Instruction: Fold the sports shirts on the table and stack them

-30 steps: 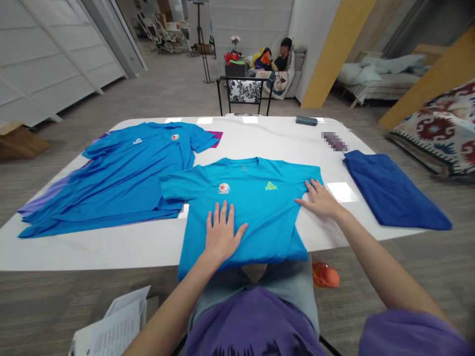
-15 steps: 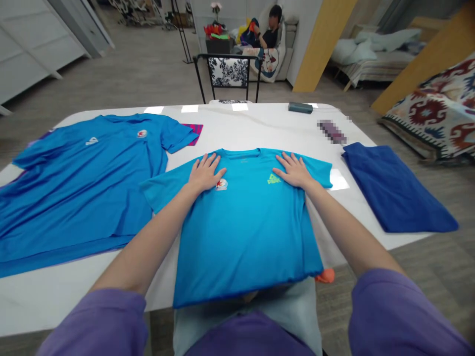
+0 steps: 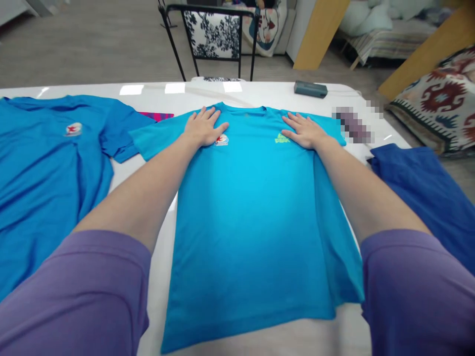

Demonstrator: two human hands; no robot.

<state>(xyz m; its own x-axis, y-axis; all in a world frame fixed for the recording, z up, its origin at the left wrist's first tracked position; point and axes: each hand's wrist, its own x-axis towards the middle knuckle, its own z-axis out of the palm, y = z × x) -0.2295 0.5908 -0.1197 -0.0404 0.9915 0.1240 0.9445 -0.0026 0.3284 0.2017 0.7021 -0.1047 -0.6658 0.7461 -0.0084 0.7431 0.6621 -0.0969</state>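
Observation:
A bright blue T-shirt [image 3: 248, 207] lies front side up on the white table [image 3: 274, 94], its collar at the far side and its hem towards me. My left hand [image 3: 203, 127] rests flat with fingers spread on the left shoulder area, beside a small round badge. My right hand [image 3: 303, 130] lies flat on the other shoulder area, partly over a yellow-green logo. Neither hand grips the cloth. Along the right side of the shirt, a strip of fabric shows past a crease and flares out near the hem.
Left of it lies a darker blue T-shirt [image 3: 48, 163], with a pink and purple cloth [image 3: 159, 116] beneath its sleeve. At right are folded navy cloth [image 3: 426, 193], a blurred-out object [image 3: 352, 126] and a dark grey case [image 3: 310, 89]. A black-framed chair [image 3: 212, 37] stands behind the table.
Both hands have moved farther across the table with the T-shirt, staying flat on its shoulders. The hem, earlier hanging over the near edge, now lies on the table. My view has tilted down and closer.

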